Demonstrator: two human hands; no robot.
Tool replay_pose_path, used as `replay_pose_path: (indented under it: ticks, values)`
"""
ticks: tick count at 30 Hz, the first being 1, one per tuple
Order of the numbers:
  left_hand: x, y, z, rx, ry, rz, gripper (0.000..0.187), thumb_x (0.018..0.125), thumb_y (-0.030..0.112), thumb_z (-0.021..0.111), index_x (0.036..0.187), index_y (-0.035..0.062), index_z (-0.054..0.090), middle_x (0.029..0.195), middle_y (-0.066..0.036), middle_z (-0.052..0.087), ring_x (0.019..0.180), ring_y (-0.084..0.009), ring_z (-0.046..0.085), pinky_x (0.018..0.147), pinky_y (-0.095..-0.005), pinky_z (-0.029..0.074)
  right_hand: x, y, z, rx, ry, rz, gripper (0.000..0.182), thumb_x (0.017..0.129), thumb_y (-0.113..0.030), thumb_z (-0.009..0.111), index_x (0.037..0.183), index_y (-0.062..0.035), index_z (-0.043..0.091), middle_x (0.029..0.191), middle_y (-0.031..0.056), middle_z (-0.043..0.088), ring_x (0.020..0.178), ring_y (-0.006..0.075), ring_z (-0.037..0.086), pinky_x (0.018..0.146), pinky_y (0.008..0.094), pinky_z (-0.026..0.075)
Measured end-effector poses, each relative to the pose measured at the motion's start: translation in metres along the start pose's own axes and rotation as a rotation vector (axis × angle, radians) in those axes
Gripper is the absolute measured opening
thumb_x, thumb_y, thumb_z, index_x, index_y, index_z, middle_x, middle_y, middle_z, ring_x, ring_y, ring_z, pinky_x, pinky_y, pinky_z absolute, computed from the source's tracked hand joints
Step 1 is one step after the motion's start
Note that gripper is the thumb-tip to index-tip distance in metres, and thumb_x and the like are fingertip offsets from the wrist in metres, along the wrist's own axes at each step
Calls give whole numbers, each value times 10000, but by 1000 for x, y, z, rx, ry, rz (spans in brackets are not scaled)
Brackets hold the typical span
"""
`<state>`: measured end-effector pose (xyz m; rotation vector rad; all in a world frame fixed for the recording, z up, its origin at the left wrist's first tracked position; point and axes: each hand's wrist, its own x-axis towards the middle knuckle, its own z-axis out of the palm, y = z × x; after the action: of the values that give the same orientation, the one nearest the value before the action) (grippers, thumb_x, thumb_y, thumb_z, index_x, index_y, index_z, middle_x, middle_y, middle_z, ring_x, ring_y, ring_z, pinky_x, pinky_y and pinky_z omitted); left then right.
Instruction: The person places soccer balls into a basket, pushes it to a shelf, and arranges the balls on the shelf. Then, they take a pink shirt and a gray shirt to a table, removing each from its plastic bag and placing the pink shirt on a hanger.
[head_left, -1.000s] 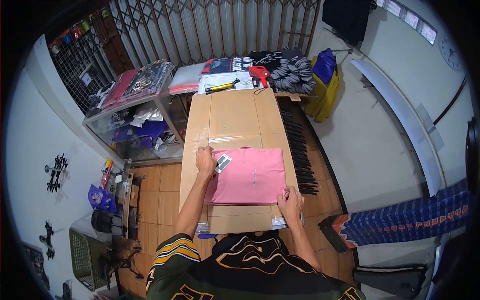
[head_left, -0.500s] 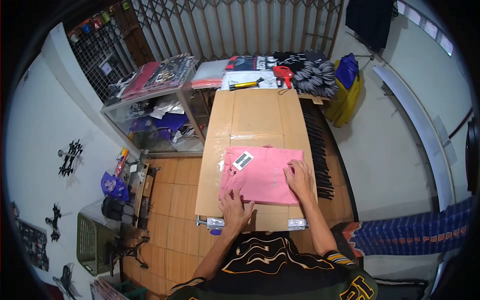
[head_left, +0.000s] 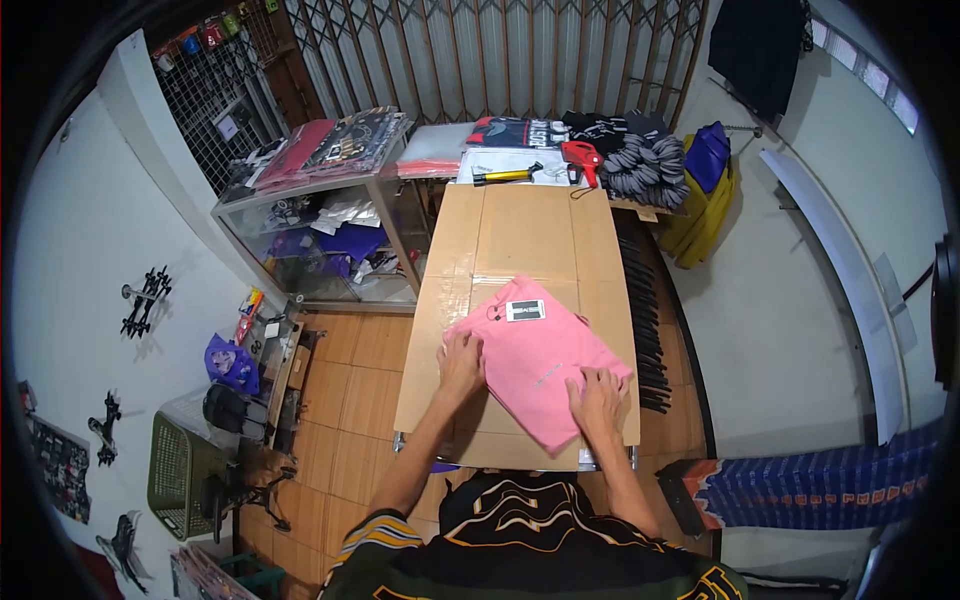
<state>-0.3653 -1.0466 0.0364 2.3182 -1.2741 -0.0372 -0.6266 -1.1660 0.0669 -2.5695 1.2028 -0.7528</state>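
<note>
left hand [head_left: 462, 362] flat, fingers spread, pressing pink folded shirt [head_left: 540, 355] at its 9 o'clock edge. right hand [head_left: 597, 395] also open, palm down on shirt's 5 o'clock corner. neither grips, both press. shirt lies on cardboard tabletop [head_left: 520, 235], now skewed diagonal, where half second ago it sat square; hands have swapped ends, so garment is being turned. hang tag [head_left: 524, 311] sits toward 12 o'clock. red tag gun [head_left: 580, 155] and yellow tool [head_left: 507, 175] at far end, well apart.
</note>
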Motion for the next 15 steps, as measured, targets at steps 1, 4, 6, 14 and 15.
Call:
replay_pose_path:
  ticks: [1,4,6,14,15]
  values:
    - [15,-6,6,-22,-24,20,379,830,148,695,1195,107,602,1344,-168,529,1306,-361,458,1063,-602,361,-8,-6,-6,-2,-8,12,340,846,-308,735,1088,-73,694,1016,128,648,1050,315,584,1099,600,275]
    - [62,-14,17,-73,-57,77,470,786,118,743,1233,149,599,1373,-138,523,1329,-343,452,1061,-582,377,-31,-15,-5,42,-28,13,384,846,-321,734,1122,-60,672,1030,136,654,1043,322,592,1093,596,284]
    - [87,-9,18,-87,-30,103,556,746,109,772,1266,160,585,1389,-143,519,1327,-348,458,1062,-539,397,-41,-26,-4,79,-26,-8,384,849,-319,731,1122,-57,667,1023,140,661,1011,329,605,1085,587,296]
    - [145,-13,25,-163,-234,22,822,682,206,872,1412,108,506,1433,-166,499,1329,-385,469,1095,-529,412,-27,-39,-3,320,-145,39,354,840,-242,720,1131,-51,661,938,127,697,904,294,658,938,465,459]
    - [150,-22,31,-180,-236,31,855,669,214,887,1421,94,499,1440,-166,492,1326,-390,471,1099,-533,411,-15,-34,-3,345,-163,81,349,837,-225,719,1132,-47,659,927,124,696,899,289,659,905,447,481]
